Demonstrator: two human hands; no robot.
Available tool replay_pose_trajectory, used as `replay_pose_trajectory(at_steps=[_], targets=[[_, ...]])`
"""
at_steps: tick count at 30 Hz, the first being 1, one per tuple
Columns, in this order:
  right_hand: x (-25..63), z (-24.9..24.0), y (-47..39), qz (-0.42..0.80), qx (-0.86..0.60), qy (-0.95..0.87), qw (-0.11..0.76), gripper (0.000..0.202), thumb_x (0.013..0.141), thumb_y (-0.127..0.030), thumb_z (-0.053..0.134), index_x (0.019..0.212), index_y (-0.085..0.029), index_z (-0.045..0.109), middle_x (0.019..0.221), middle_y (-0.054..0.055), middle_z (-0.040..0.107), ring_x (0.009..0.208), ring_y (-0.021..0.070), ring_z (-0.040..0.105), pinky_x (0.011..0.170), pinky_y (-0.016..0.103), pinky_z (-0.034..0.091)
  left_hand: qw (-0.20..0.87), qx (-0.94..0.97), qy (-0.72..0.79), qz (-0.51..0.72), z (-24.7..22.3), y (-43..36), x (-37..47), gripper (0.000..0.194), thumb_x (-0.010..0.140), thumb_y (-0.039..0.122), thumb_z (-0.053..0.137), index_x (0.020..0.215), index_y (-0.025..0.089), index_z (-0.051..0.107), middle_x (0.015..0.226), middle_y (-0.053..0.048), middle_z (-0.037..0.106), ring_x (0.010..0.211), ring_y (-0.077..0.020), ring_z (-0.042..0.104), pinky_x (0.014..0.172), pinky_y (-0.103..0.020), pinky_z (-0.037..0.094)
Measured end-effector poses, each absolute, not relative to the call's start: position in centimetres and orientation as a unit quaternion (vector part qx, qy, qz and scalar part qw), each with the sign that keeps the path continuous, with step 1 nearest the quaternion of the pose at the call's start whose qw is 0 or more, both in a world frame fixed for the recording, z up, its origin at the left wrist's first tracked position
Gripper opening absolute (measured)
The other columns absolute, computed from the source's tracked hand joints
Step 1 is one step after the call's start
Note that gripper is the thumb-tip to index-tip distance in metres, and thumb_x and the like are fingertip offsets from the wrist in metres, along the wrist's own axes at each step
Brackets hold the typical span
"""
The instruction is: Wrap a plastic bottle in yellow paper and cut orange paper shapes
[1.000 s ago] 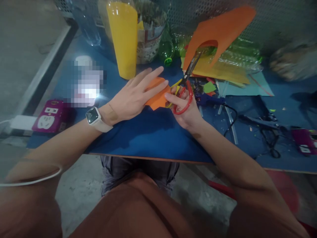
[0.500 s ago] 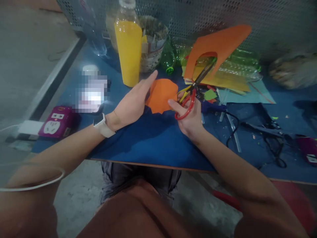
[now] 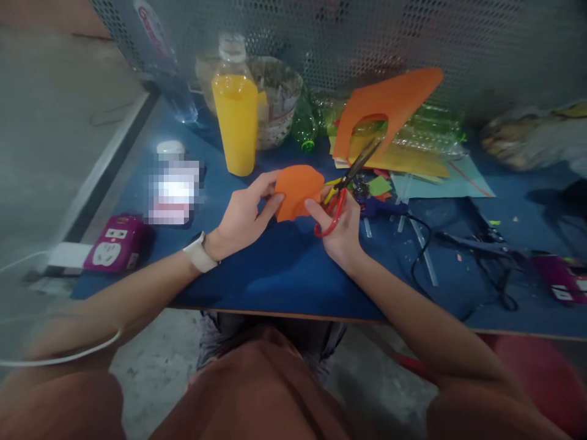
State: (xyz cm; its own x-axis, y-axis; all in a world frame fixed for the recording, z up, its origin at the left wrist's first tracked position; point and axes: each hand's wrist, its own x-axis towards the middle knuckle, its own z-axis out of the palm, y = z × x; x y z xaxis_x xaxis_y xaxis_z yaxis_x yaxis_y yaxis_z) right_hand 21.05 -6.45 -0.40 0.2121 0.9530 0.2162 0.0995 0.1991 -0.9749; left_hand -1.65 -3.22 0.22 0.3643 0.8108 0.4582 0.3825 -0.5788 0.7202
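Note:
A small orange paper piece (image 3: 299, 192) with an uneven lower edge is held up between my two hands. My left hand (image 3: 250, 211) pinches its left edge between thumb and fingers. On the right edge rests the thumb of my right hand (image 3: 342, 229), which also holds the scissors (image 3: 360, 166) by their red and yellow handles. The blades point up and away to the right. Behind them stands a larger orange sheet (image 3: 362, 107) with a rounded cutout, near the blade tips.
A yellow-filled bottle (image 3: 236, 122) stands before a basket (image 3: 279, 98). Green bottles and coloured sheets (image 3: 413, 162) lie behind. At left are a purple power socket (image 3: 117, 244) and a blurred-out device (image 3: 174, 195). Pliers (image 3: 481, 244), cords and clear sticks (image 3: 425, 253) lie right.
My left hand has gone from flat with fingers stretched beside the orange piece to pinching its left edge. The view has tilted and shifted slightly. My right hand keeps the scissors.

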Motion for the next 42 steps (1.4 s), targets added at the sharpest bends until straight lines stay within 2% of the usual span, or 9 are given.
replay_pose_trajectory(at_steps=[4,9,15,19,22,26,29,34,42], targets=[[21.0,-0.6,-6.3,0.350,-0.530,-0.523,0.568,0.055,0.081,-0.068,0.102,0.092,-0.028,0.066,0.085,0.000,0.062,0.077,0.0203,0.060,0.073,0.039,0.059,0.286,0.784,0.365,0.413,-0.3,-2.7,-1.4,0.041,0.118,0.027,0.052,0.156,0.018,0.065,0.123,-0.010,0.088,0.112,-0.0221,0.086,0.098,-0.034,0.066],[21.1,-1.0,-6.7,0.350,-0.521,-0.522,0.578,0.051,0.082,-0.067,0.102,0.093,-0.028,0.070,0.077,-0.004,0.056,0.069,0.0181,0.055,0.067,0.036,0.054,0.322,0.769,0.348,0.428,-1.1,-2.5,-1.1,0.042,0.119,0.028,0.052,0.158,0.019,0.065,0.137,-0.013,0.086,0.116,-0.0227,0.085,0.106,-0.038,0.067],[21.6,-0.6,-6.7,0.370,-0.532,-0.523,0.553,0.054,0.077,-0.063,0.106,0.086,-0.027,0.067,0.073,-0.004,0.055,0.063,0.0157,0.050,0.059,0.033,0.048,0.344,0.763,0.356,0.416,-1.3,-2.7,-1.0,0.038,0.118,0.030,0.056,0.154,0.022,0.065,0.122,-0.010,0.089,0.115,-0.0239,0.087,0.099,-0.036,0.068],[21.7,-0.7,-6.3,0.378,-0.534,-0.507,0.561,0.057,0.077,-0.066,0.105,0.084,-0.027,0.065,0.075,-0.004,0.058,0.067,0.0167,0.053,0.064,0.034,0.053,0.356,0.761,0.354,0.412,-1.2,-2.8,-1.0,0.032,0.118,0.031,0.056,0.147,0.022,0.067,0.124,-0.009,0.089,0.115,-0.0235,0.088,0.101,-0.035,0.068],[21.5,-0.7,-6.4,0.382,-0.537,-0.500,0.562,0.056,0.077,-0.066,0.105,0.085,-0.027,0.065,0.078,-0.003,0.062,0.069,0.0170,0.056,0.067,0.034,0.055,0.353,0.758,0.372,0.402,-0.9,-2.9,-1.1,0.026,0.117,0.033,0.057,0.137,0.020,0.070,0.108,-0.007,0.089,0.097,-0.0206,0.086,0.090,-0.032,0.065],[21.4,-0.3,-6.8,0.368,-0.547,-0.487,0.573,0.057,0.079,-0.068,0.102,0.085,-0.027,0.064,0.077,-0.003,0.061,0.067,0.0162,0.053,0.063,0.033,0.051,0.335,0.768,0.395,0.378,-0.2,-3.0,-1.3,0.025,0.116,0.040,0.059,0.112,0.020,0.074,0.084,-0.001,0.081,0.074,-0.0155,0.075,0.073,-0.028,0.055],[21.5,0.0,-6.7,0.359,-0.548,-0.485,0.579,0.058,0.081,-0.070,0.101,0.083,-0.027,0.061,0.074,-0.004,0.056,0.064,0.0155,0.049,0.060,0.032,0.047,0.335,0.773,0.400,0.362,0.4,-3.2,-1.3,0.028,0.115,0.043,0.061,0.105,0.021,0.076,0.084,-0.001,0.081,0.074,-0.0153,0.072,0.073,-0.028,0.053],[21.5,-0.4,-6.3,0.375,-0.532,-0.480,0.588,0.059,0.082,-0.072,0.100,0.085,-0.027,0.060,0.077,-0.004,0.058,0.068,0.0162,0.055,0.067,0.034,0.054,0.352,0.761,0.395,0.376,0.6,-3.4,-1.0,0.031,0.113,0.047,0.063,0.098,0.021,0.074,0.081,-0.001,0.077,0.072,-0.0159,0.066,0.071,-0.029,0.051],[21.0,-0.4,-6.9,0.444,-0.507,-0.466,0.574,0.057,0.073,-0.066,0.108,0.088,-0.028,0.068,0.078,-0.003,0.065,0.069,0.0199,0.065,0.069,0.039,0.063,0.383,0.746,0.386,0.383,0.4,-3.1,-1.0,0.053,0.113,0.064,0.065,0.082,0.021,0.066,0.069,0.001,0.061,0.064,-0.0145,0.050,0.059,-0.029,0.042]])
